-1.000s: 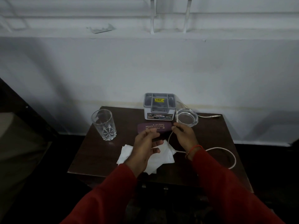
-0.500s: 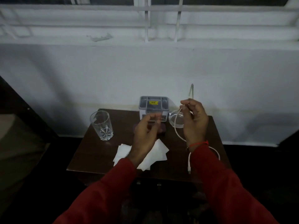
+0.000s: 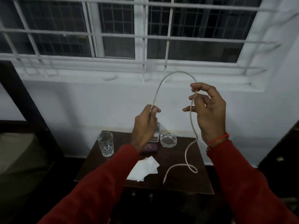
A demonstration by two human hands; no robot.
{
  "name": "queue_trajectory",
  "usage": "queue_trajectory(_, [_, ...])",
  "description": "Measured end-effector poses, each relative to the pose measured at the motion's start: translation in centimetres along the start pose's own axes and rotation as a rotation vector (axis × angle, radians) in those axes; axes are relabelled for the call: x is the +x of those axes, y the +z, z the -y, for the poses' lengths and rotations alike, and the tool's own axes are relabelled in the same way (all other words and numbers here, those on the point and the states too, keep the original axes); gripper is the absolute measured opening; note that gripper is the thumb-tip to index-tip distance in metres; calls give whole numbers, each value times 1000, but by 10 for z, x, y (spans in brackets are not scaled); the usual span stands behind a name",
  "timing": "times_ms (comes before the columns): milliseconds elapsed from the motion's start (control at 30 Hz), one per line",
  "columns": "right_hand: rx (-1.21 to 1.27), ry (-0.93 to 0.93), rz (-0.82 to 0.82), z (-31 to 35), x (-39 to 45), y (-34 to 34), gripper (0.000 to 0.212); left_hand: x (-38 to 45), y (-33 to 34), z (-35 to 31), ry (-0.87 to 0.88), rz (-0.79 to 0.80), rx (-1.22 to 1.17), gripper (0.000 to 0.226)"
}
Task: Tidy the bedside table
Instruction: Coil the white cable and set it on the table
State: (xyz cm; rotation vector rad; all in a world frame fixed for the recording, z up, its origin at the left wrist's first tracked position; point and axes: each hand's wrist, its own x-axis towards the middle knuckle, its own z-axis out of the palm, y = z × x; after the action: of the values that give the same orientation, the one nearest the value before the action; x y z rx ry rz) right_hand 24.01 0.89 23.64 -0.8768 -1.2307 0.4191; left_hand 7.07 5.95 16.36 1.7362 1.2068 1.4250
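A barred window (image 3: 119,29) fills the upper part of the view, with a white wall (image 3: 80,101) under its sill. Against that wall stands the small dark bedside table (image 3: 181,183).

Both arms, in red sleeves (image 3: 90,191), are raised in front of the window, well above the table top. The right hand (image 3: 208,110) is partly curled: thumb and forefinger pinch a white cable (image 3: 191,125), and the other fingers are spread loosely beside it. A red thread band (image 3: 218,139) circles that wrist. The left hand (image 3: 144,125) is closed in a fist around the same cable, which comes out at the top of the fist.

Between the two hands the cable rises in a high arch across the sill. Below the right hand it hangs down, makes one small loop over the right part of the table, and ends in a plug near the front edge; whether the loop touches the wood I cannot tell.

On the table, a crumpled white tissue (image 3: 144,168) lies near the front. A clear drinking glass (image 3: 105,144) stands upright at the back left. A glass ashtray (image 3: 168,139) sits at the back, right of centre. A small maroon case (image 3: 151,147) lies just left of the ashtray, partly hidden by the left wrist. Behind it, a box (image 3: 159,130) is mostly covered by the left hand.
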Motion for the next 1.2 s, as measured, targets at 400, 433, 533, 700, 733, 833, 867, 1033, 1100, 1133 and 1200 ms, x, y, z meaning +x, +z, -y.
queue_trajectory(400, [-662, -173, 63, 2, 44, -37, 35, -92, -100, -109, -158, 862, -817, 44])
queue_trajectory(433, [-687, -140, 177, 3, 35, -32, 36, -87, -105, -123, -116, 817, -875, 49])
queue_trajectory(533, [-760, -77, 498, 14, 5, -20, 36, -59, -111, -152, -13, 581, -866, 54])
queue_trajectory(700, [-654, -114, 957, 60, -34, -10, 29, -14, -98, -158, -60, 177, -816, 55])
queue_trajectory(733, [-635, -124, 998, 71, -39, -8, 28, -8, -96, -155, -50, 124, -710, 54])
queue_trajectory(833, [-515, -181, 951, 101, -38, -11, 20, -5, -94, -140, 107, 194, -141, 43])
queue_trajectory(867, [-483, -198, 906, 109, -34, -15, 18, -10, -92, -133, 162, 322, 2, 40])
queue_trajectory(1033, [-483, -171, 732, 119, -18, -34, 18, -58, -68, -113, -168, 697, -201, 28])
queue_trajectory(1100, [-496, -183, 680, 115, -16, -38, 19, -68, -66, -117, -289, 696, -312, 32])
queue_trajectory(1133, [-513, -207, 650, 113, -15, -40, 17, -70, -69, -124, -320, 702, -329, 42])
queue_trajectory(1200, [-531, -232, 589, 107, -12, -42, 13, -73, -76, -138, -302, 755, -259, 62])
